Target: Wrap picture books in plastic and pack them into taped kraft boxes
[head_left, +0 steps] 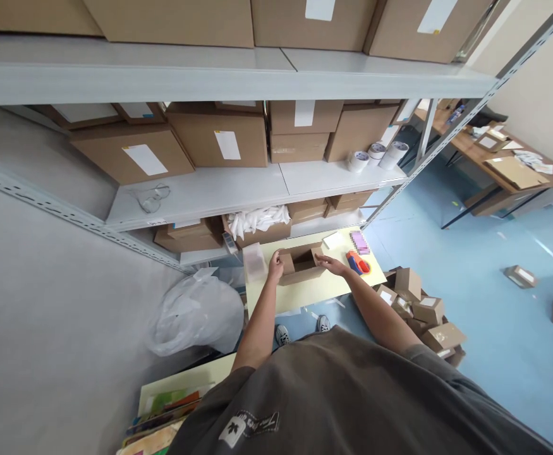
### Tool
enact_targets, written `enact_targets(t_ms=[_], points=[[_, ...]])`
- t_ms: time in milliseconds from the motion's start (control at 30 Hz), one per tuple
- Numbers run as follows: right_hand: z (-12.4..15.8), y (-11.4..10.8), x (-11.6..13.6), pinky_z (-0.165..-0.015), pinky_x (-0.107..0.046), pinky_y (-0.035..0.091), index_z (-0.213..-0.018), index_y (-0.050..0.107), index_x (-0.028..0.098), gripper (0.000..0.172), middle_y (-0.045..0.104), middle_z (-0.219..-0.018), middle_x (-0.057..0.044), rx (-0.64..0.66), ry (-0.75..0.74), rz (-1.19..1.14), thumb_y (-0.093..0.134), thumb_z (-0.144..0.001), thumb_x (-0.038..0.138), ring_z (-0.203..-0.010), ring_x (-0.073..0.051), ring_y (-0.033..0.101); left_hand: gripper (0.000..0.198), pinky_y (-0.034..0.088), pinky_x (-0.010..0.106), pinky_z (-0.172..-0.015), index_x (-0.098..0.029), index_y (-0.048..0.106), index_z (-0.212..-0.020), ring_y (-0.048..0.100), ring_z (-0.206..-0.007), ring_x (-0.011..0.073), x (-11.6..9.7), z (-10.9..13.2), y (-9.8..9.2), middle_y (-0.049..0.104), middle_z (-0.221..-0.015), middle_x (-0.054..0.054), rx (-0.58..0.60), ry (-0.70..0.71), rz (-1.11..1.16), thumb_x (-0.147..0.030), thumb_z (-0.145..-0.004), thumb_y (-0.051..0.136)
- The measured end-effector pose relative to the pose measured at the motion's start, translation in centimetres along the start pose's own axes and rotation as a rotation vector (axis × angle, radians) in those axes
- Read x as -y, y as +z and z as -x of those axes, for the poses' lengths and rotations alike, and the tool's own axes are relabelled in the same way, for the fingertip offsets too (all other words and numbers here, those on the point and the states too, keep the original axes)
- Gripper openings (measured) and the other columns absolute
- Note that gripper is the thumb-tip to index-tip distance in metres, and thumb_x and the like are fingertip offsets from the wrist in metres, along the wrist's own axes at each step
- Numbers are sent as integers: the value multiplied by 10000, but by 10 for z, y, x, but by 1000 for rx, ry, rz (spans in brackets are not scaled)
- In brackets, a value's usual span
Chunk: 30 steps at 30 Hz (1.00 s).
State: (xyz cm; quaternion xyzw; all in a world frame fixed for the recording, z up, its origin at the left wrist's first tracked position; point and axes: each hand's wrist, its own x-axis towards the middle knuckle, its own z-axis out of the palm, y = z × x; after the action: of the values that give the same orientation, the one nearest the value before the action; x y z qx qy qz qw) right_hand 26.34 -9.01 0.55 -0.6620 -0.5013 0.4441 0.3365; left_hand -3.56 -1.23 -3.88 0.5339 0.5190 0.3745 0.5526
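Observation:
A small brown cardboard box (pixel 301 276) stands on the pale yellow table (pixel 304 295) with its top open. My left hand (pixel 276 266) grips the left end of it by a flap, fingers closed. At the opposite end, my right hand (pixel 332 263) has its fingers and thumb on the right flap. The inside of the box looks dark, and I cannot make out anything in it. To the right of my right hand lies a red and blue tape dispenser (pixel 358 262). A white slip of paper (pixel 334 241) and a purple stack of cards (pixel 359 242) lie behind it.
Grey metal shelving (pixel 200 201) with cartons rises behind the table; white tape rolls (pixel 376 153) stand on it. A carton of white cloth (pixel 260 221) sits low. A plastic bag (pixel 200 313) is at left. Small boxes (pixel 423 309) are piled at right.

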Motion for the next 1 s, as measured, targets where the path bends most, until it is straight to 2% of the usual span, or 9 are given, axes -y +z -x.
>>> enact_targets(t_ms=[133, 200, 367, 500, 633, 700, 767, 867, 1000], points=[[5, 0, 1, -1166, -506, 458, -1308, 777, 259, 586, 739, -1383, -104, 23, 22, 18, 781, -824, 590, -1314, -341, 641, 593, 546, 344, -1030, -206, 630, -1385, 684, -1227, 218, -1, -3, -9, 701, -1394, 114, 64, 6, 60, -81, -807, 573], [11, 6, -2, -1145, -500, 478, -1355, 739, 267, 613, 736, -1381, -107, 3, 28, 36, 755, -844, 604, -1281, -335, 662, 534, 528, 370, -1070, -194, 677, -1285, 676, -1252, 225, 0, -6, -10, 699, -1396, 116, 67, 12, 43, -53, -782, 562], [26, 28, -10, -1032, -444, 534, -1362, 645, 212, 615, 776, -1233, -141, -147, 29, 15, 592, -938, 654, -1171, -300, 700, 308, 400, 431, -1227, -178, 749, -1038, 573, -1432, 245, 4, -6, -8, 674, -1447, 134, 56, 89, -49, -62, -830, 552], [20, 38, -6, -927, -403, 555, -1415, 517, 182, 750, 769, -1174, -159, -271, 184, 77, 592, -912, 733, -1084, -303, 720, 273, 344, 456, -1273, -200, 787, -1103, 466, -1536, 266, 9, 6, -20, 586, -1575, 127, 105, 131, -114, -190, -924, 581], [1, 37, 6, -945, -401, 531, -1412, 518, 194, 769, 746, -1254, -192, -287, 312, 222, 642, -896, 750, -1143, -343, 709, 414, 302, 437, -1296, -215, 760, -1316, 349, -1604, 279, 10, 17, -37, 407, -1713, 115, 217, 18, -114, -246, -950, 568], [-7, 38, 10, -978, -402, 516, -1404, 544, 196, 758, 734, -1300, -202, -283, 341, 238, 678, -886, 734, -1196, -357, 693, 443, 311, 424, -1291, -236, 733, -1380, 317, -1618, 285, 8, 22, -39, 391, -1721, 106, 238, -26, -118, -311, -966, 596], [-12, 40, 10, -1007, -405, 506, -1390, 577, 191, 765, 722, -1333, -211, -286, 362, 214, 723, -859, 721, -1233, -365, 679, 420, 329, 415, -1281, -243, 743, -1356, 333, -1612, 284, 6, 28, -32, 470, -1676, 111, 190, -6, -133, -394, -981, 629], [-11, 46, 2, -1021, -407, 512, -1381, 608, 174, 771, 703, -1370, -216, -298, 390, 83, 747, -836, 702, -1246, -361, 671, 328, 383, 393, -1246, -216, 774, -1216, 454, -1545, 258, 3, 34, -9, 690, -1449, 137, 15, 32, -166, -409, -1002, 617], [-5, 53, -11, -1002, -383, 547, -1387, 607, 157, 737, 675, -1432, -196, -279, 365, -274, 698, -870, 674, -1237, -321, 674, 297, 463, 365, -1179, -210, 742, -1218, 617, -1385, 235, 5, 35, 18, 730, -1367, 122, -154, -9, -204, -330, -1002, 577]])
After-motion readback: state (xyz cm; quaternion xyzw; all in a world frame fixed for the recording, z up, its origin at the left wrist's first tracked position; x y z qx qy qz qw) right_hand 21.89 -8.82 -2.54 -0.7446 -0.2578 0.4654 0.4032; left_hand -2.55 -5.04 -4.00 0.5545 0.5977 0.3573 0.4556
